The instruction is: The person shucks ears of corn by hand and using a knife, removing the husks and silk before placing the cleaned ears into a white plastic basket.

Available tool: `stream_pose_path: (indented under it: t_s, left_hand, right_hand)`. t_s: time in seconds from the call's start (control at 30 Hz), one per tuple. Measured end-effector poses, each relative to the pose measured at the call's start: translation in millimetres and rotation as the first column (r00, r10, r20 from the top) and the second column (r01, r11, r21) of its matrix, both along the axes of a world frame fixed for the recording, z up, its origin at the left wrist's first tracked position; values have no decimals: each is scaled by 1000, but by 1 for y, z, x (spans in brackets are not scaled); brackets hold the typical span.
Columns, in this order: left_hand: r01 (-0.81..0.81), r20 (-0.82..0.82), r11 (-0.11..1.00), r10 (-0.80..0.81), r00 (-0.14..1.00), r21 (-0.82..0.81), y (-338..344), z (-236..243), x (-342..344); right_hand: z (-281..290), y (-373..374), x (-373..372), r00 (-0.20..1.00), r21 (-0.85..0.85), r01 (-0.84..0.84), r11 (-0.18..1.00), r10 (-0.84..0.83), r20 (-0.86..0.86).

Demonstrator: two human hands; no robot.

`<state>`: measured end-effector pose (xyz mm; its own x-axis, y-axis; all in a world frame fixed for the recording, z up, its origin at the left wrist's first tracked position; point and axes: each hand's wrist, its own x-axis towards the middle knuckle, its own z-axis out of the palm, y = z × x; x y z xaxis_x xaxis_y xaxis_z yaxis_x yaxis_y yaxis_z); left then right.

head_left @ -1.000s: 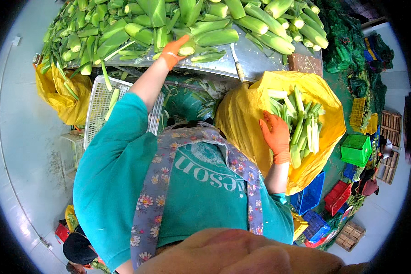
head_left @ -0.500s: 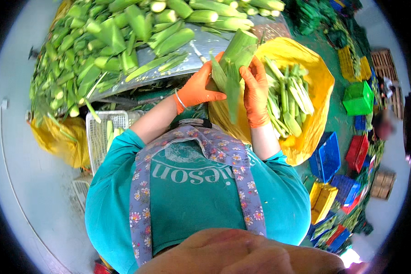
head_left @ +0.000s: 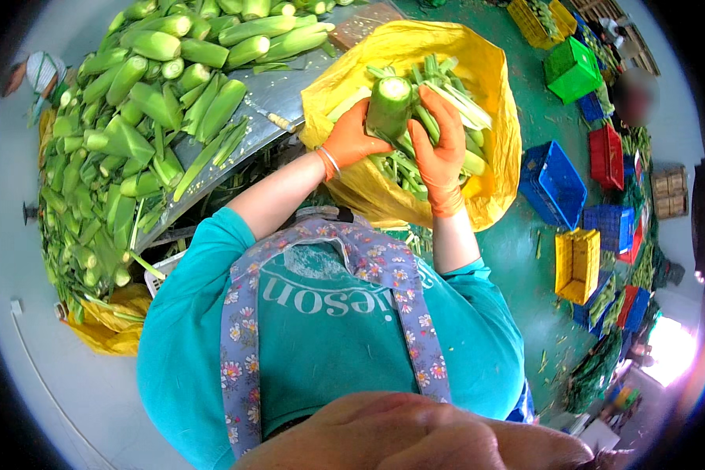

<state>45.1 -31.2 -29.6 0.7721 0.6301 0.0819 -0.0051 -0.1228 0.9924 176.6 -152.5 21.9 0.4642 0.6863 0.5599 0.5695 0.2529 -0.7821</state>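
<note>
Both my hands wear orange gloves and hold a thick green ear of corn in its husk, its pale cut end facing up. My left hand is closed round the left side of the ear, with the thumb across its lower part. My right hand presses against the right side, thumb low and fingers higher up; its grip is partly hidden. Beneath the ear is a big yellow bag, holding pale green stalk-like pieces.
A heap of husked-in corn covers the metal table at left. A slim tool with a light handle lies near its edge. Right of the bag stand a blue crate, a yellow crate and a green crate.
The ear has moved from the table's edge to over the yellow bag, with both hands. Its cut end now faces up toward me. My view has turned to the right.
</note>
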Motion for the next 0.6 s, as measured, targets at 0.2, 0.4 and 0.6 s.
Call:
stream_pose_path:
  t_s: [0.2,0.4,0.6]
  left_hand:
    - [102,-5,992,-101,995,79,18,-7,-4]
    - [236,-61,952,-229,972,193,42,5,-22]
    - [360,29,929,-364,931,88,62,12,-27]
  right_hand:
    - [12,1,4,970,9,65,998,-65,235]
    - [18,4,-20,991,-73,126,989,-123,43]
    - [23,19,-42,874,3,40,999,-33,-485]
